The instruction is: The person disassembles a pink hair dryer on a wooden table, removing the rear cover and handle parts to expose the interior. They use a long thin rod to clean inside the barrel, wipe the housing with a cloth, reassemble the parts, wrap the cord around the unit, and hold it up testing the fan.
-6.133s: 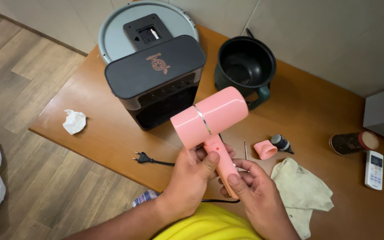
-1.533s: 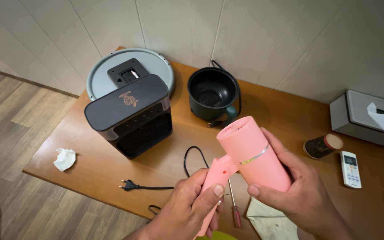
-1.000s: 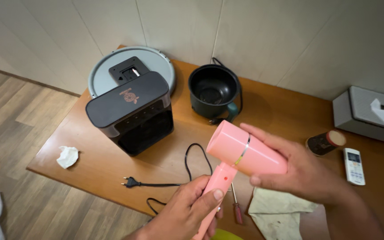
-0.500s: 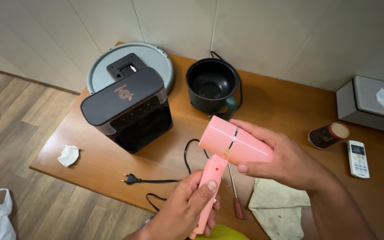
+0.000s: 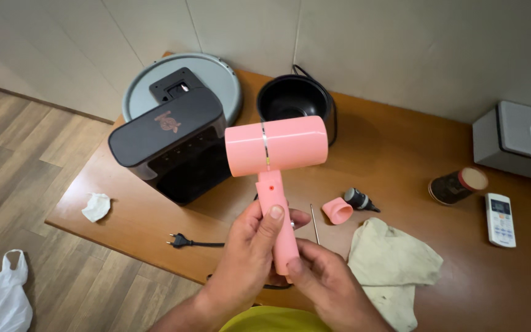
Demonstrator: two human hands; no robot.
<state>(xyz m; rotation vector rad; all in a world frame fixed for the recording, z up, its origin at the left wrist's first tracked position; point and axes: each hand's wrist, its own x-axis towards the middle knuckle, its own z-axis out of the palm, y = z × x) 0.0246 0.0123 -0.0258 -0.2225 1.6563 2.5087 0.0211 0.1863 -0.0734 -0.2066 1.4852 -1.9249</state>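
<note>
Shifted right hand point(image 5: 333, 286) off the barrel to the pink hair dryer point(image 5: 276, 166) handle's base. Gripped the handle above it with left hand point(image 5: 250, 255); both closed on it, dryer now upright for inspection.

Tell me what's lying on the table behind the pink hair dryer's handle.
Behind the pink hair dryer, a thin metal rod and a black power cord show beside the left hand and right hand. Whatever lies directly behind them is covered.
</note>
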